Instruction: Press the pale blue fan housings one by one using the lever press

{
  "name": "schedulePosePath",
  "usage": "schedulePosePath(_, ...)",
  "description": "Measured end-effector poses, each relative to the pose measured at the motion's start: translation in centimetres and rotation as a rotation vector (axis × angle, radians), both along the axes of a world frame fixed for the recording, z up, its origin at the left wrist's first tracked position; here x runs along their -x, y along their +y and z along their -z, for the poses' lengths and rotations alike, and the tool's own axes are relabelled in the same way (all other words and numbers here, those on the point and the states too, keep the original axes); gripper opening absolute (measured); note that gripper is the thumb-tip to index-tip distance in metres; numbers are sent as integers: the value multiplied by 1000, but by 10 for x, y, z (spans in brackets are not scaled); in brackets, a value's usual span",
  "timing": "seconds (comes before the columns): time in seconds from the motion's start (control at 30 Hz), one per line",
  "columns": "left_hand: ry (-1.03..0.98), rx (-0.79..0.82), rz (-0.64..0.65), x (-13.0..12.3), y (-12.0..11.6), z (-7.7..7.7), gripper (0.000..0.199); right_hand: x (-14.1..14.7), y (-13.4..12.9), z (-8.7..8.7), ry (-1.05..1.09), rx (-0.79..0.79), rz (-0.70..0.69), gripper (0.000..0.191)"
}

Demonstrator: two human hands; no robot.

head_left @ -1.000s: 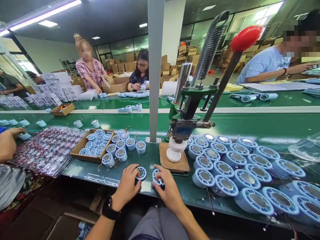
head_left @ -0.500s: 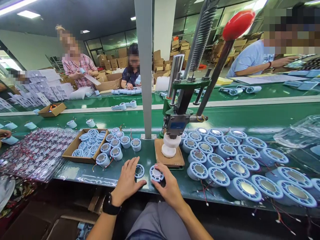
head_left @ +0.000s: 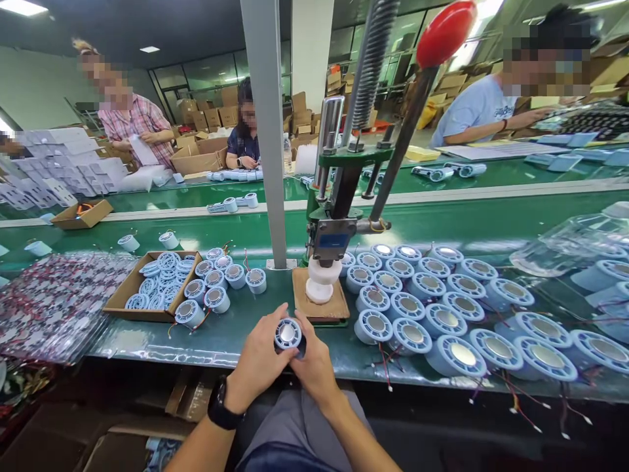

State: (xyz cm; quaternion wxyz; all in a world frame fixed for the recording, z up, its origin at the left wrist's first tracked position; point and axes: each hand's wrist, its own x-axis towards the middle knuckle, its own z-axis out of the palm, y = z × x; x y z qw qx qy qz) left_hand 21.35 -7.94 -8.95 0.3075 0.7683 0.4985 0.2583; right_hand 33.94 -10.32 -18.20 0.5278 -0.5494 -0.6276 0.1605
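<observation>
A light-blue round housing [head_left: 287, 334] with a silver disc in its top is held upright between both hands at the bench's front edge. My left hand [head_left: 260, 357] wraps its left side, fingers curved and thumb in front. Around the right side curls my right hand [head_left: 314, 364], its fingertips at the rim. Just behind stands a hand press [head_left: 335, 239] with a red-knobbed lever [head_left: 445, 33], and a white round fixture [head_left: 319, 290] sits on its brown base board [head_left: 304, 305]. The underside of the held housing is hidden.
Rows of similar housings [head_left: 410, 334] with trailing wires fill the right side. To the left are a cardboard box [head_left: 142, 316] of blue rings, more housings [head_left: 215, 298] and wrapped parts [head_left: 59, 301]. A grey post [head_left: 268, 131] rises behind. Several people work across the green conveyor [head_left: 442, 219].
My hands have come together. The housing in my right hand moved left, and my left hand has closed round it. The separate ring on the bench no longer shows. The view shifted slightly right.
</observation>
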Motion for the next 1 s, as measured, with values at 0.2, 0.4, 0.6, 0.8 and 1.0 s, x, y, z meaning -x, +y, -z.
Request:
schedulePosePath(0.2, -122, 26, -155, -1, -6, 19, 73, 5, -5, -5, -19, -4, 65, 66)
schedulePosePath(0.4, -234, 55, -137, -4, -13, 32, 75, 7, -4, -15, -100, 63, 8, 48)
schedulePosePath(0.6, -185, 31, -123, -7, -18, 45, 55, -33, -5, -46, -377, 214, -215, 62)
schedulePosePath(0.8, -218, 102, -114, -14, 26, 10, 50, -131, 33, -238, -516, -412, 195, 45)
schedulePosePath(1.0, -362, 37, -28, -56, 79, -19, 51, -172, 116, -381, -235, -173, 222, 42)
